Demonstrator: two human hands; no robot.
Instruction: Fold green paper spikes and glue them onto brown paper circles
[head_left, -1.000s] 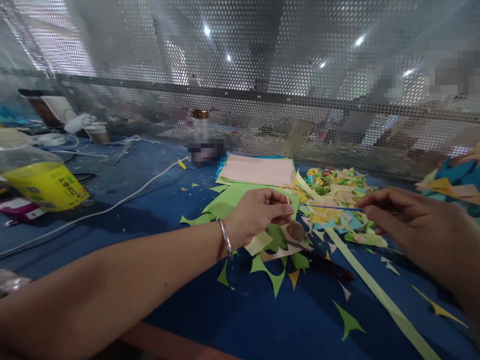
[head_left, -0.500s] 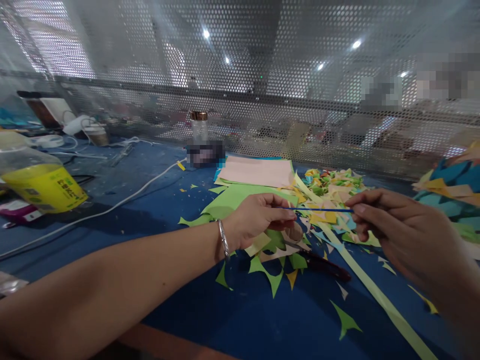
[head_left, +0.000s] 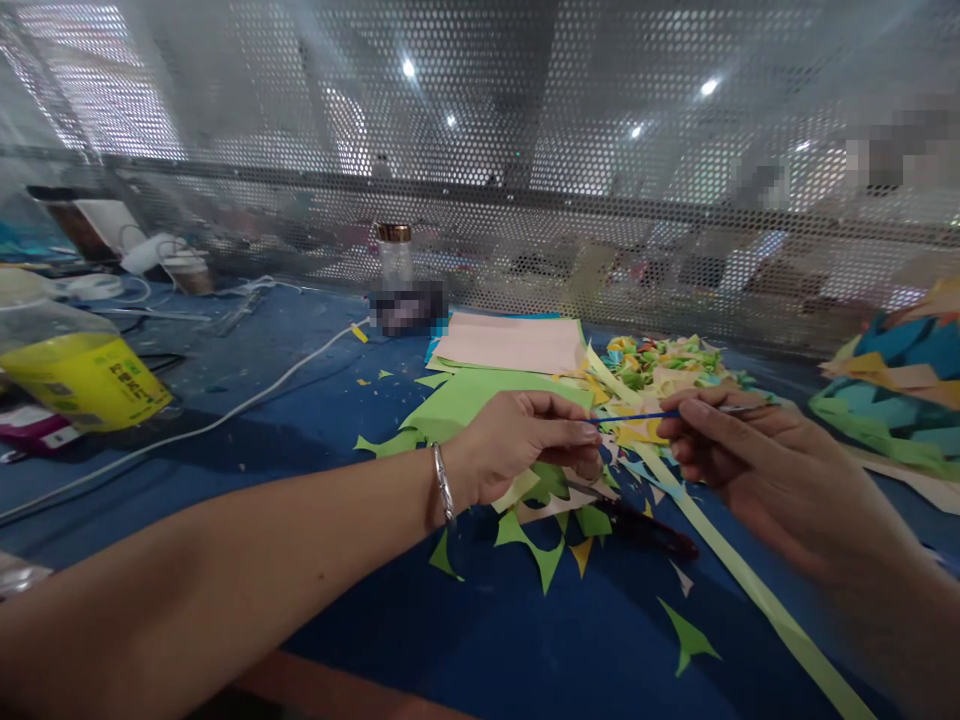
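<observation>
A thin blue stick [head_left: 637, 416] stretches level between my two hands above the paper scraps. My left hand [head_left: 517, 440], with a silver bangle on its wrist, pinches the left end between thumb and fingers. My right hand [head_left: 739, 455] grips the stick farther right; a thin pale tip seems to show past its fingers. Whether anything small sits in the left fingertips, I cannot tell. Below the hands lie green paper sheets [head_left: 487, 395] and cut-out green scraps [head_left: 540, 548]. A dark red-handled tool [head_left: 660, 530], perhaps scissors, lies partly hidden among them.
Pink paper [head_left: 510, 343] lies stacked behind, beside a heap of coloured scraps [head_left: 667, 362]. A long pale green strip [head_left: 757, 585] runs to the front. Left are a yellow-labelled bottle [head_left: 90, 375] and white cable [head_left: 247, 405]; a lidded jar [head_left: 395, 258] stands by the mesh panel [head_left: 480, 130].
My right hand has moved left along the blue stick, so less of it shows between the hands. My left hand stays nearly still. The view has shifted slightly.
</observation>
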